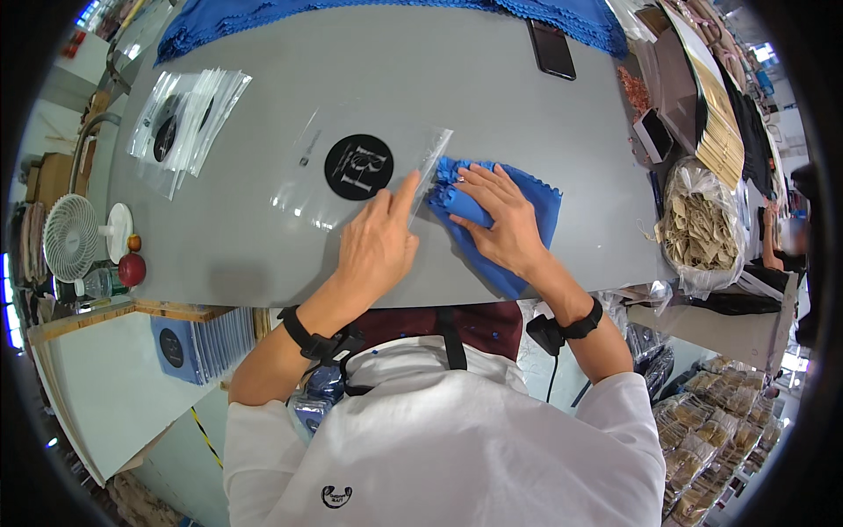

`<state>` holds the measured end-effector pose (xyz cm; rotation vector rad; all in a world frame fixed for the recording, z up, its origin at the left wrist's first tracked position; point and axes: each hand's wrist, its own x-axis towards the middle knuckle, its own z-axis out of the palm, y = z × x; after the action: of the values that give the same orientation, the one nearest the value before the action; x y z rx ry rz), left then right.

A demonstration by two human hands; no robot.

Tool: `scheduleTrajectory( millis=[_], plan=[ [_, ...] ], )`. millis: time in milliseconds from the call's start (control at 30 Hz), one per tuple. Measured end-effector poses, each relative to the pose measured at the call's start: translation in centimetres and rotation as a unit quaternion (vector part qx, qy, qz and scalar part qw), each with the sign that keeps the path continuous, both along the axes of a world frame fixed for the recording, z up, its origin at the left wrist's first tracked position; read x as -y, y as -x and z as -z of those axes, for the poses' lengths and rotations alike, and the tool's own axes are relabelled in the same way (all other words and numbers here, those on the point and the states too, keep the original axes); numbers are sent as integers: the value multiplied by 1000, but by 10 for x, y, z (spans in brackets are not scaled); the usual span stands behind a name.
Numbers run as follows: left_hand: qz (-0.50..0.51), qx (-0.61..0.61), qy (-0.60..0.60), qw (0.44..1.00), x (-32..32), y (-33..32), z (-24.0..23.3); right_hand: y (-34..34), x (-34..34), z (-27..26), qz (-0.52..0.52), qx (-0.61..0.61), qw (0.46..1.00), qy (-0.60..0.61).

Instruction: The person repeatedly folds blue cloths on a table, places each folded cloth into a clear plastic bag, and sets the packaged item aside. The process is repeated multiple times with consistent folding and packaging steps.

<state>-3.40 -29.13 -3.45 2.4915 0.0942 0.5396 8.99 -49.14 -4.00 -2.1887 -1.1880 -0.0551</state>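
A clear plastic bag with a round black printed patch (359, 167) lies flat on the grey table (244, 263). My left hand (379, 240) rests at the bag's near right part, index finger extended near its open-looking edge, the other fingers curled; whether it pinches the film is unclear. My right hand (504, 221) presses flat on a blue cloth with scalloped edges (546, 204), which is partly folded or rolled at its upper left and spread to a point toward me. The cloth lies just right of the bag.
Stacked clear bags (191, 125) lie at the upper left. Blue cloth (395, 8) runs along the far edge, beside a black phone (552, 49). A small fan (71, 237) and an apple (132, 270) are at left; a bag of tan tags (703, 230) is at right.
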Motion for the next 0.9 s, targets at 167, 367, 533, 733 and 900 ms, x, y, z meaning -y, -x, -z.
scheduleTrajectory(
  millis=[167,367,533,733,900],
  plan=[
    [-17,-133,115,984,-16,-23,5,-2,-7,-1,1,-17,987,-159],
    [-80,-58,277,956,-4,-10,2,3,-45,3,-61,-17,998,-26],
    [47,40,188,980,-27,-17,-12,5,-56,-2,-71,17,995,74],
    [39,-185,138,972,-97,-58,-19,16,-68,-7,-284,-2,957,52],
    [227,-103,172,953,-74,-43,-9,55,-108,8,-400,-140,898,118]
  ],
)
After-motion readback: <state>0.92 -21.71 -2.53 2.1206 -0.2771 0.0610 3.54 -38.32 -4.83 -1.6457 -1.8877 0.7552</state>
